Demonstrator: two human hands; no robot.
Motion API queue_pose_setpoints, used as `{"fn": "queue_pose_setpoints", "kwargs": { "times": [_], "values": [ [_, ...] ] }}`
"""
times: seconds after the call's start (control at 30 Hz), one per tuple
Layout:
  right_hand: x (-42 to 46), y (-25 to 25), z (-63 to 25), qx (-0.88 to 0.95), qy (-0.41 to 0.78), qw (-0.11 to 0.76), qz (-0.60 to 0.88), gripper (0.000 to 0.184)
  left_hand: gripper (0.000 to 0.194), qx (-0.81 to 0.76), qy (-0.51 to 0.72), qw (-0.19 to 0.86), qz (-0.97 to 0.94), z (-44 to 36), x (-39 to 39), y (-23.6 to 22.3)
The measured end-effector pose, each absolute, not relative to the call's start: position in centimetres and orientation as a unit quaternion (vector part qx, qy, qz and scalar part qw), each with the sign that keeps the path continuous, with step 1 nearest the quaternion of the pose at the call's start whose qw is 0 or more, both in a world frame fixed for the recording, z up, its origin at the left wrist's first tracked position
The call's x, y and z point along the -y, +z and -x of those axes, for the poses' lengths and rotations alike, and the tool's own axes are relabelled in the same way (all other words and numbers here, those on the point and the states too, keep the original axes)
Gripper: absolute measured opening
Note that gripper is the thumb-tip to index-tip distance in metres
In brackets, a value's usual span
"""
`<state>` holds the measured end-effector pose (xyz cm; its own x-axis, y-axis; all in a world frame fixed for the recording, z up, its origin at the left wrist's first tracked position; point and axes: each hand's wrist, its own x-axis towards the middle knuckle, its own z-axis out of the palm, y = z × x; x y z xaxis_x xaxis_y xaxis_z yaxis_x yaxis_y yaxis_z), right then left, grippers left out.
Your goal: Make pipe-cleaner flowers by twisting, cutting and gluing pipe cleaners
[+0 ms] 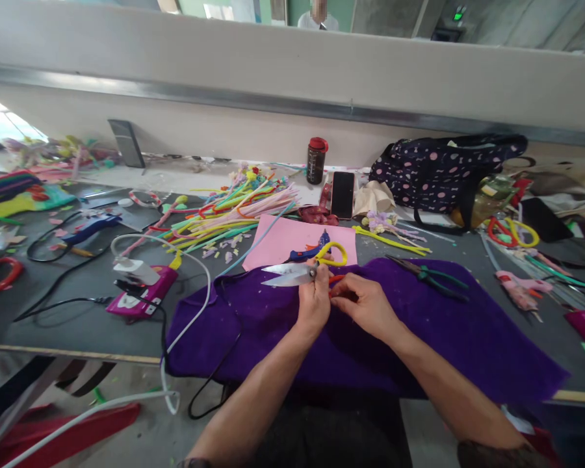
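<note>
My left hand [314,300] and my right hand [365,305] meet over a purple felt cloth [443,331] spread at the table's front. Both are closed in a pinch on a small red-orange piece [336,279] between them. Scissors [292,273] with yellow handles lie just beyond my left hand, blades pointing left, partly on a pink sheet [283,240]. Whether my left hand touches the scissors is unclear.
A heap of coloured pipe cleaners [224,214] lies back left. Green-handled pliers [433,278] rest on the cloth at right. A glue gun [316,249], phone [342,194], dark bottle [316,160], spotted bag [443,170] and white cable [195,312] surround the work area.
</note>
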<state>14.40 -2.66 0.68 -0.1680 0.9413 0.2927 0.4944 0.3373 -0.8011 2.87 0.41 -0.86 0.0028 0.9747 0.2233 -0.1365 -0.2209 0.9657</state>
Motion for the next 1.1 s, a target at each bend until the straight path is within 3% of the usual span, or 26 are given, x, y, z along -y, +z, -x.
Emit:
{"fn": "queue_pose_setpoints", "kwargs": {
  "times": [0.17, 1.1],
  "values": [
    [2.6, 0.5, -14.3, 0.685, 0.341, 0.4, 0.505, 0.004, 0.032, -0.4, 0.585, 0.43, -0.56, -2.9, -0.1, -0.8],
    [3.0, -0.2, -13.4, 0.649, 0.352, 0.454, 0.499, 0.004, 0.03, -0.376, 0.591, 0.389, -0.598, -3.2, 0.0, -1.5]
  ]
}}
